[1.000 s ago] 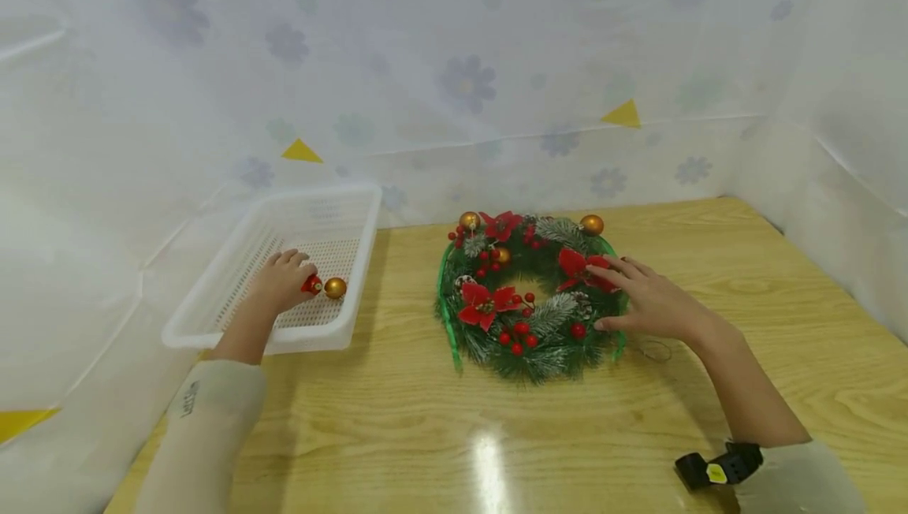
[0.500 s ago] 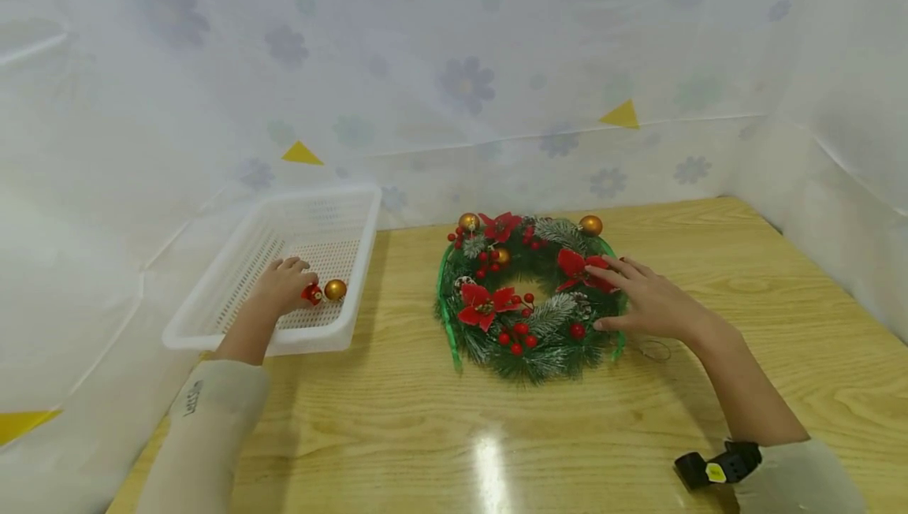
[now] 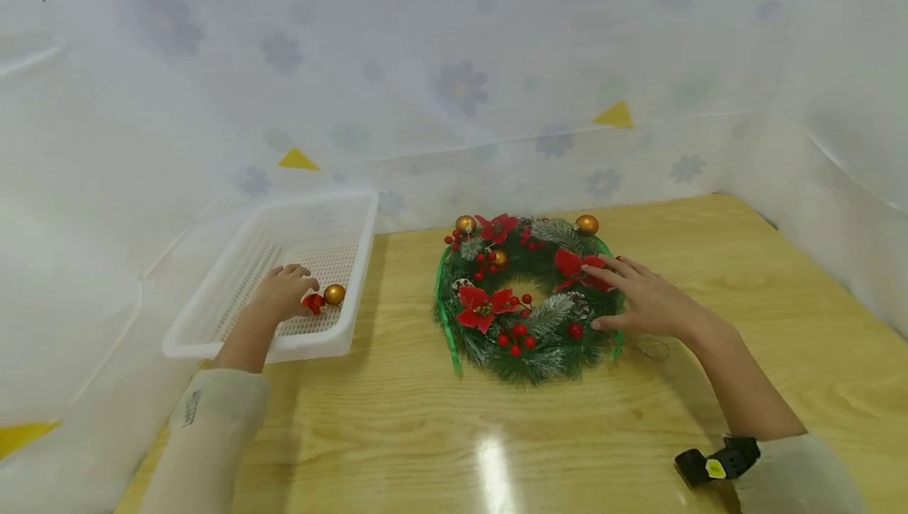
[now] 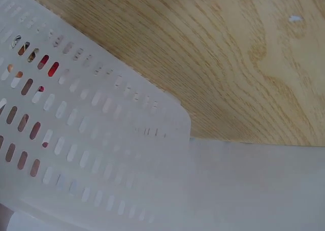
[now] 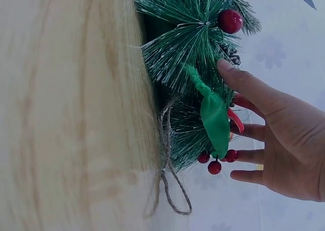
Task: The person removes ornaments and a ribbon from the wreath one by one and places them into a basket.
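My left hand [image 3: 280, 293] reaches into a white plastic basket [image 3: 355, 262], its fingers bent around a small red ornament [image 3: 313, 303]. Right beside that lies a shiny gold ball [image 3: 334, 294]. Through the basket's slots in the left wrist view, bits of the red ornament [image 4: 53, 69] and of my hand [image 4: 34, 130] show. My right hand [image 3: 656, 305] rests lightly on the right side of a green Christmas wreath [image 3: 525, 368], fingers spread and thumb apart. The wreath carries red poinsettias, berries, pinecones and gold balls. A green ribbon [image 5: 215, 119] hangs beside my right hand in the right wrist view.
The basket and wreath stand on a wood-grain table [image 3: 426, 435]. A thin twine loop [image 5: 175, 195] sticks out at the wreath's right edge. White flower-patterned sheeting [image 3: 454, 41] encloses the table behind and at the sides.
The red ornament has shifted slightly toward me and turned at my left fingers, beside the gold ball. My right hand has kept its place on the wreath. The head view has moved slightly.
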Tool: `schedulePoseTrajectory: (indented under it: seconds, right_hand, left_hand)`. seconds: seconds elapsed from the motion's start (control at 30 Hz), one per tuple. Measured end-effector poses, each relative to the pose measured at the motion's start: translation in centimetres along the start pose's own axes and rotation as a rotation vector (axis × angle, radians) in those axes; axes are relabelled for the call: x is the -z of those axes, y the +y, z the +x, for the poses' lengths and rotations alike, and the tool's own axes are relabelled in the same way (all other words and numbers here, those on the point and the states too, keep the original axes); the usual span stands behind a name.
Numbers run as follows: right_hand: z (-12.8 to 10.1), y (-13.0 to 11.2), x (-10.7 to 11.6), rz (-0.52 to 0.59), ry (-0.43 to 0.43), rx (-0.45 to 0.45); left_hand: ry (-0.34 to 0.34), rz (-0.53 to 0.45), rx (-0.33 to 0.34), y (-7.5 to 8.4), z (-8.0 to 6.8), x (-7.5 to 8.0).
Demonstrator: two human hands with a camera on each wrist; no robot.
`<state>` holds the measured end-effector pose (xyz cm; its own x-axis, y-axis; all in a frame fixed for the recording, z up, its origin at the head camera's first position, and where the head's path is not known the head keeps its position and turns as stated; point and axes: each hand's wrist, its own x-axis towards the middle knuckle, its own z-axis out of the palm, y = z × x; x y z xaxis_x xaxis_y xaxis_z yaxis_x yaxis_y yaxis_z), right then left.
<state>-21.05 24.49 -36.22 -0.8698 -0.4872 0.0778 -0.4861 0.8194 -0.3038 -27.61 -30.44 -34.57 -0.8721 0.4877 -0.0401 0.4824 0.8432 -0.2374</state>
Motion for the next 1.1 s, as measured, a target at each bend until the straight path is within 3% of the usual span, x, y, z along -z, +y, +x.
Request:
schedulePoseTrajectory:
  seconds: [0.37, 0.63, 0.87, 1.1]
  right_hand:
    - [0.2, -0.1, 0.0, -0.007, -0.006, 0.008]
    - [0.0, -0.2, 0.2, -0.002, -0.005, 0.004]
    - [-0.1, -0.3, 0.3, 0.01, -0.014, -0.007]
    - [-0.1, -0.3, 0.3, 0.002, -0.008, -0.002]
  left_hand:
    - [-0.038, -0.061, 0.014, 0.4, 0.4, 1.4]
    - [0.025, -0.057, -0.018, 2.0, 1.1, 5.4]
    - [0.095, 0.008, -0.063, 3.9, 3.4, 7.7]
    - [0.147, 0.046, -0.036, 6.4, 6.8, 9.0]
